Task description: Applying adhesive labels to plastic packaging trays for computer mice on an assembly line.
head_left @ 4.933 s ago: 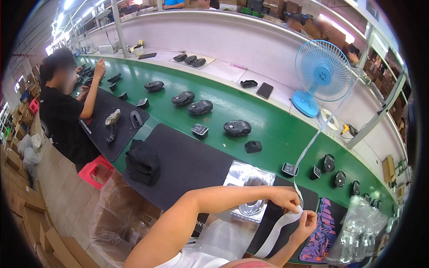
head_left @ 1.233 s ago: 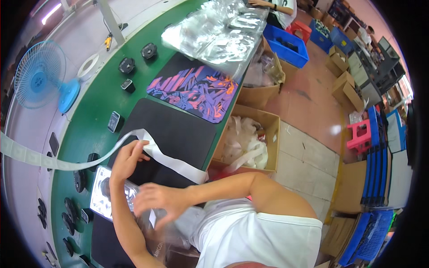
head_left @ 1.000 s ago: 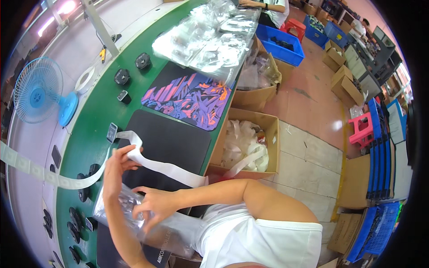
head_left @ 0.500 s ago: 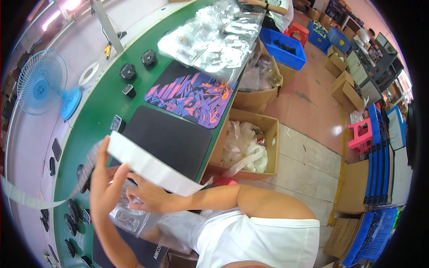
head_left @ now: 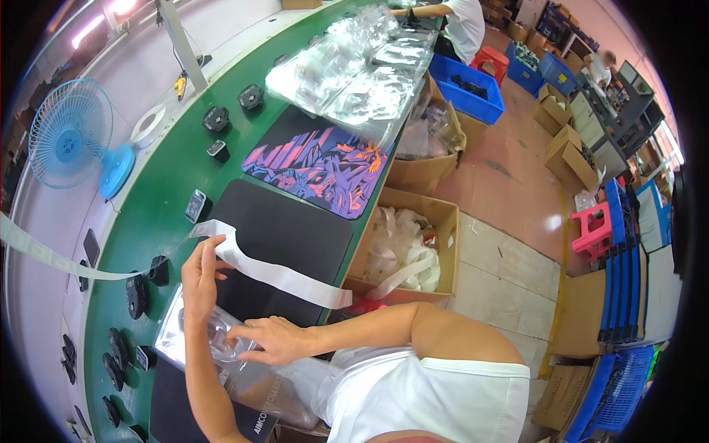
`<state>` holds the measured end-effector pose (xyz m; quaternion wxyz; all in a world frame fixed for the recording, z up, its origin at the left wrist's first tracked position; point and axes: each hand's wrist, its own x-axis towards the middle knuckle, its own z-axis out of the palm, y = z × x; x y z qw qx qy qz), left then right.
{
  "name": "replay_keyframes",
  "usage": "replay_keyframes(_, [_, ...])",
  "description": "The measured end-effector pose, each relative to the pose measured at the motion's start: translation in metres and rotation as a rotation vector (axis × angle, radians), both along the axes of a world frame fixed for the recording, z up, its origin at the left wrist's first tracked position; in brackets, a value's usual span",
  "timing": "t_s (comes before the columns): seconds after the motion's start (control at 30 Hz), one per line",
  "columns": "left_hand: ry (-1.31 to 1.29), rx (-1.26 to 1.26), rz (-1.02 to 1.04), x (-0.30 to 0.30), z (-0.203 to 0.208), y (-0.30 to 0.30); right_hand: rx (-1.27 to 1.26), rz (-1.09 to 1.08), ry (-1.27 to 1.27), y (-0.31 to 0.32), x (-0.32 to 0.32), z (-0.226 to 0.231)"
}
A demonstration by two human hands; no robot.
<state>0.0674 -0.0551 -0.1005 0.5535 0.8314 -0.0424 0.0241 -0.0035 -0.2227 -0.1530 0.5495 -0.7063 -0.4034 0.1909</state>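
A long white strip of labels (head_left: 288,277) comes in from the left edge, passes through my left hand (head_left: 199,277) and trails across a black mat. The fingers of that hand are closed on the strip near its bend. Below it, my right hand (head_left: 277,340) is over clear plastic packaging (head_left: 221,332), index finger and thumb apart and its fingertips at the plastic. Whether a small label sticks to those fingertips cannot be made out. The packaging rests on a dark mat (head_left: 173,402) with light lettering, close to my body.
On the green table (head_left: 155,207) are a black mat (head_left: 244,207), a patterned mat (head_left: 317,166), heaped clear packages (head_left: 354,66) and several small black devices (head_left: 136,295). A blue fan (head_left: 70,140) stands left. Cartons, one with discarded strip (head_left: 406,251), line the right side. Another person (head_left: 464,29) sits beyond.
My left hand has moved down with the strip, whose free part now droops over the black mat. My right hand has shifted slightly right, uncovering more of the packaging.
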Motion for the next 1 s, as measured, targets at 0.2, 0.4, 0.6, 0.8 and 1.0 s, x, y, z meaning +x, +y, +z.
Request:
replay_keyframes(0.2, [0.144, -0.112, -0.062, -0.009, 0.037, -0.021, 0.107, -0.049, 0.126, -0.002, -0.004, -0.01])
replay_keyframes(0.4, [0.079, -0.213, -0.047, 0.009, -0.011, -0.005, 0.131, -0.022, 0.044, -0.007, -0.005, -0.004])
replay_keyframes(0.6, [0.153, -0.273, -0.087, -0.001, -0.003, -0.01, 0.071, -0.081, -0.273, -0.048, 0.014, 0.018])
replay_keyframes(0.8, [0.097, -0.212, -0.217, -0.007, 0.003, -0.007, 0.153, -0.329, -0.115, -0.069, 0.065, 0.065])
replay_keyframes(1.0, [0.111, -0.317, -0.391, 0.011, -0.008, -0.002, 0.127, -0.413, -0.245, -0.055, 0.098, 0.047])
